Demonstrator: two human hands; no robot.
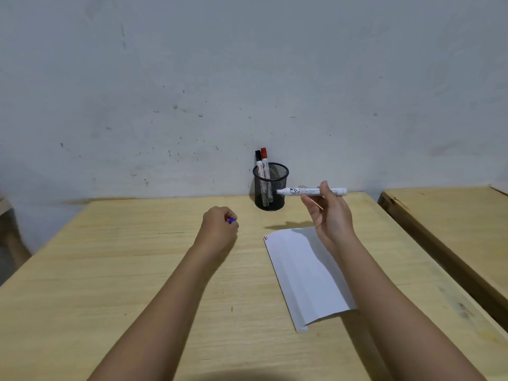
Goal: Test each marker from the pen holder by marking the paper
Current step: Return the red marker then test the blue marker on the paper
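Observation:
A black mesh pen holder [270, 188] stands at the table's far edge against the wall, with a black-capped marker [258, 163] and a red-capped marker [264, 160] upright in it. My right hand [330, 215] holds a white marker [310, 191] level above the table, its cap off and its tip pointing left toward the holder. My left hand [218, 226] is closed around a blue cap [231, 220], of which only a bit shows. A white sheet of paper [305, 273] lies under my right forearm, with small red marks [265, 238] at its far left corner.
The wooden table [137, 270] reaches to a scuffed grey wall. A second wooden table [445, 215] stands to the right, across a narrow gap.

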